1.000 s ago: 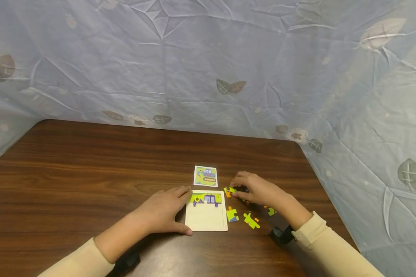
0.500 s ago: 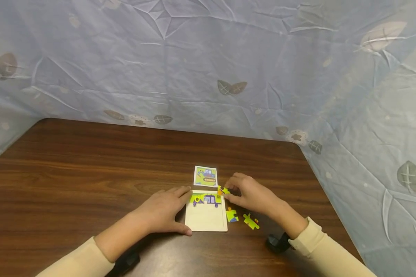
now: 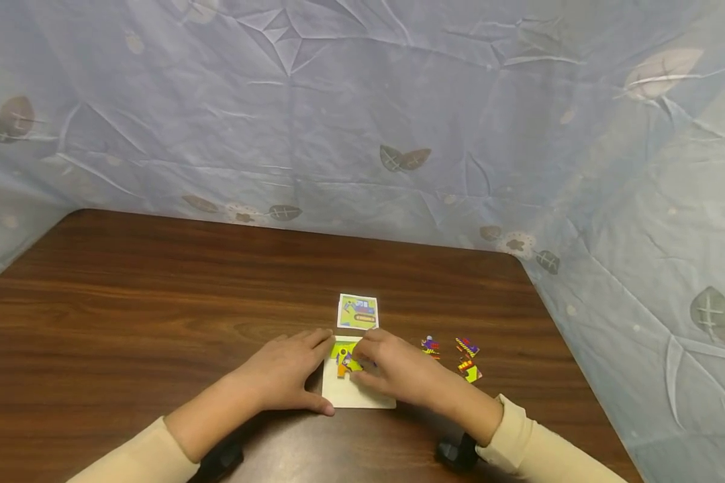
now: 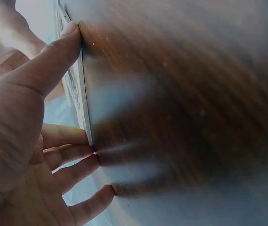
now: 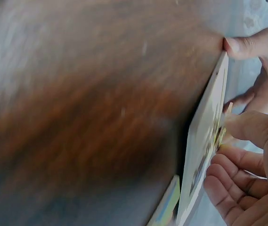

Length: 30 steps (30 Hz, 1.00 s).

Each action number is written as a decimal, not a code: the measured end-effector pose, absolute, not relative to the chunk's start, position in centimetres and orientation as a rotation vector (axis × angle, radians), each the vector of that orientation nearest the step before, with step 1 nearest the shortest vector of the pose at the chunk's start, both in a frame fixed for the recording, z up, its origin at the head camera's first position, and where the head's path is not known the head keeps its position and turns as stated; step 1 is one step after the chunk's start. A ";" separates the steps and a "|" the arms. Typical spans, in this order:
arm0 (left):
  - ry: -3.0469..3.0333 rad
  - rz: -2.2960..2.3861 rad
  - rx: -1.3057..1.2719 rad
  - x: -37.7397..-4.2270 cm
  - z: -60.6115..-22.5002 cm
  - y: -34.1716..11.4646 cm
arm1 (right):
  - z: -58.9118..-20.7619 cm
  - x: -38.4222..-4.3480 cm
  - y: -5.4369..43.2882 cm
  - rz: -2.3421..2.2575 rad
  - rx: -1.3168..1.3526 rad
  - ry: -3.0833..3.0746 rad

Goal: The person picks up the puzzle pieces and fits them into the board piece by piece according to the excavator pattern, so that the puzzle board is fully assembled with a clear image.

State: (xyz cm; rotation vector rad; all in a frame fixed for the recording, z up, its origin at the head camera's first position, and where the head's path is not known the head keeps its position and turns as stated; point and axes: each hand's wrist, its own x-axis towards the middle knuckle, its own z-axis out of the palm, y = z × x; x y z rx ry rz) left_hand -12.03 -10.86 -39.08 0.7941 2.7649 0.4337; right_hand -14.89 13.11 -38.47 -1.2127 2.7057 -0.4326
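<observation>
So there's one puzzle piece (image 3: 342, 371), orange and green, pinched between the thumb and index finger of the right hand (image 3: 405, 372), over the upper part of a single pale puzzle board (image 3: 362, 400). Fitted pieces (image 3: 336, 351) run along the far edge of the board, but the hand covers a bunch of them, so can't give a count there. The near part is bare cream.

The left hand (image 3: 284, 373) is spread wide, holding nothing: thumb at the board's near left corner, index fingertip up at the far left one. So the board sits right between the two hands, and the held piece is just inside it, closer to the right one.

Off to the right are at least three loose pieces (image 3: 468, 347), purple, red, yellow and green, maybe more behind the arm. One picture card (image 3: 358, 312) lies just past the board, showing a blue and purple digger on green; any print on it is too small to read.

Two cream sleeves (image 3: 550, 439), one brown wood-grain table (image 3: 157, 302), and a pale bluish leaf-print curtain (image 3: 338, 100) behind it.
</observation>
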 end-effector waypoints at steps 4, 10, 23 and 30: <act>2.770 0.438 0.798 -12.0 -39.1 -11.0 | -38.7 -14.7 12.5 -0.392 -1.258 2.709; 2.768 0.463 0.793 -12.0 -39.0 -11.0 | -39.0 -14.3 12.0 -0.337 -1.290 2.753; 2.762 0.462 0.795 -12.1 -39.1 -10.9 | -39.1 -14.0 11.4 -0.278 -1.310 2.779; 2.766 0.461 0.803 -12.1 -39.2 -10.9 | -39.0 -14.0 11.1 -0.284 -1.286 2.768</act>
